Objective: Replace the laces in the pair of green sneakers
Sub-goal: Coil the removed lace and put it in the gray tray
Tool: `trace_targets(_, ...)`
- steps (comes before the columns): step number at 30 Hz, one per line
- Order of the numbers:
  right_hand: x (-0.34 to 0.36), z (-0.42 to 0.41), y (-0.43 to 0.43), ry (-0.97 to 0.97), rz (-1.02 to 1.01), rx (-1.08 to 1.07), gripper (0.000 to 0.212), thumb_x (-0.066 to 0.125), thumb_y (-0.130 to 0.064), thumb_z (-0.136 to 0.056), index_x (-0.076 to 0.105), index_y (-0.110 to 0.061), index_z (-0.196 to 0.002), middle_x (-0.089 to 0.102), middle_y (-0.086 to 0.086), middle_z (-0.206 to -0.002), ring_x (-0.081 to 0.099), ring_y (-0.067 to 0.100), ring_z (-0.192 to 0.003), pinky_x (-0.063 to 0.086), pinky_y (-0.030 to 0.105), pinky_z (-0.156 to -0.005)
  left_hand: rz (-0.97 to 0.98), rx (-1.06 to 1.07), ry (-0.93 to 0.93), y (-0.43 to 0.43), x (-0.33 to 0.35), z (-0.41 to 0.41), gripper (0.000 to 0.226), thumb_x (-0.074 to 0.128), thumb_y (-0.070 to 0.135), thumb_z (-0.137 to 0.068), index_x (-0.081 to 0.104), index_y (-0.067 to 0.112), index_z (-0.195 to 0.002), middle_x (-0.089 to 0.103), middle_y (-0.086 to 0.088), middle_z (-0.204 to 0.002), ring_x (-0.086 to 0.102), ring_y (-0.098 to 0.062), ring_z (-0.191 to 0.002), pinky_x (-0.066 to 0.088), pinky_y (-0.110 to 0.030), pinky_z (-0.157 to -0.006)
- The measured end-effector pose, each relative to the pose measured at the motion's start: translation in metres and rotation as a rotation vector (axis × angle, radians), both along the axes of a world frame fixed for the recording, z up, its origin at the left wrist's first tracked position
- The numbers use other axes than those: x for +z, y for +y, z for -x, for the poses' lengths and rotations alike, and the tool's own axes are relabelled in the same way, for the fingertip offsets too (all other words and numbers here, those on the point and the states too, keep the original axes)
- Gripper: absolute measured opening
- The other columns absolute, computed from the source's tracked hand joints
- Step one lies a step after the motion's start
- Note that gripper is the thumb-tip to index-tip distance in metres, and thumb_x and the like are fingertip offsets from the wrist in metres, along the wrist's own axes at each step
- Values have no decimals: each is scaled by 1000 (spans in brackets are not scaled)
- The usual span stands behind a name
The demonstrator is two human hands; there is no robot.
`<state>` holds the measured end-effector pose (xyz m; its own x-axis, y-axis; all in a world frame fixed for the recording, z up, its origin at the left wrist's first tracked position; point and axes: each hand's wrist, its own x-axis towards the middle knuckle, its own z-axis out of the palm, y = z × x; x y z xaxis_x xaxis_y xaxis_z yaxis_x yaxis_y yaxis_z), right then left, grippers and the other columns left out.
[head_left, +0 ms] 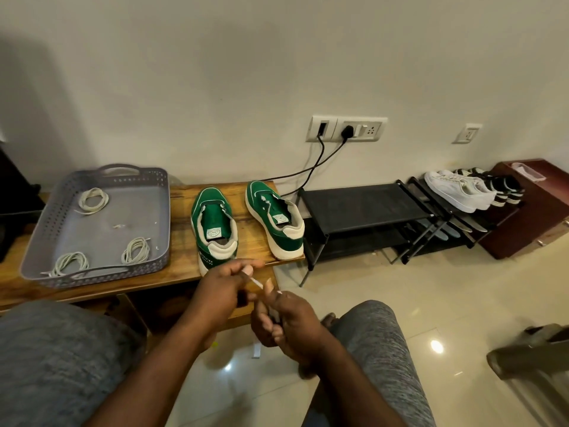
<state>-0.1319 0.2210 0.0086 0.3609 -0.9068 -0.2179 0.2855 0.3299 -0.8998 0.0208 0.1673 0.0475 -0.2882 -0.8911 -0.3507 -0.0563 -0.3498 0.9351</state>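
Note:
Two green sneakers with white soles stand heels toward me on a low wooden table (181, 266): the left sneaker (214, 224) and the right sneaker (275, 217). Both look unlaced. In front of the table edge, my left hand (223, 291) and my right hand (284, 318) pinch a short stretch of white lace (256, 282) between them; the rest of that lace is hidden in my right fist. A grey plastic tray (46, 238) at the left holds three coiled white laces (92, 201), (135, 250), (70, 262).
A black metal shoe rack (363, 208) stands right of the table, with white and black shoes (462, 188) on a further rack. Two black cables (314, 167) hang from wall sockets behind the sneakers. My knees in grey trousers frame the hands. The floor is glossy tile.

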Motion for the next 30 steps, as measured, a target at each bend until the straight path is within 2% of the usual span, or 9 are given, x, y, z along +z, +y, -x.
trace_targets(4,5,5,-2,-261,-48,-25,65,26,-52,-110,57,-16,-66,35,-4,-49,25,7,-41,21,19,-44,-73,-292,4,11,0,3,38,46,-8,-100,79,11,-106,79,-14,-98,75,-27,-99,60,-35,-87)
trace_targets(7,3,9,-2,-370,-73,-44,64,31,-57,-108,53,-14,-65,37,-4,-48,25,5,-40,21,18,-42,-19,-315,-15,13,-3,5,36,52,-6,-101,81,15,-99,80,-9,-100,76,-23,-100,60,-31,-86)
trace_targets(12,4,12,-4,-558,-8,-52,70,43,-69,-101,61,-7,-74,48,1,-56,43,10,-46,27,23,-46,63,-311,-117,10,-19,4,32,58,4,-103,82,25,-99,79,-10,-95,72,-41,-96,61,-50,-89)
trace_targets(13,4,13,-3,-588,7,-78,73,48,-73,-97,64,-4,-81,54,5,-62,50,13,-51,33,24,-49,66,-293,-135,11,-22,5,33,58,5,-103,82,26,-97,78,-9,-91,70,-38,-84,60,-48,-79)
trace_targets(15,3,16,-3,-631,17,-149,83,51,-81,-90,70,-1,-97,66,11,-79,65,21,-69,47,28,-62,94,-261,-201,15,-24,10,33,58,5,-102,81,25,-89,76,-3,-79,61,-16,-64,49,-35,-63)
trace_targets(17,1,20,-5,-680,10,-226,92,44,-85,-88,71,0,-112,72,14,-98,72,29,-92,54,33,-80,111,-272,-292,18,-24,13,26,62,12,-101,80,23,-85,76,0,-77,57,-3,-59,45,-29,-64)
trace_targets(21,-1,30,-13,-652,-18,-439,97,40,-84,-91,69,1,-127,71,19,-120,67,37,-120,51,42,-102,93,-291,-301,25,-21,18,20,68,28,-100,81,21,-87,78,2,-78,61,6,-59,43,-25,-64)
trace_targets(26,-7,39,-17,-626,-76,-607,97,40,-81,-94,66,4,-133,62,25,-140,55,43,-138,34,50,-122,151,-245,-315,33,-19,26,28,70,30,-99,79,16,-76,75,1,-75,60,1,-56,46,-22,-62)
trace_targets(30,-6,31,-18,-606,-75,-603,103,37,-81,-95,54,6,-145,53,28,-151,51,43,-142,32,50,-124,290,-159,-252,36,-20,31,32,74,20,-94,73,14,-63,70,8,-86,65,-6,-74,51,-29,-71)
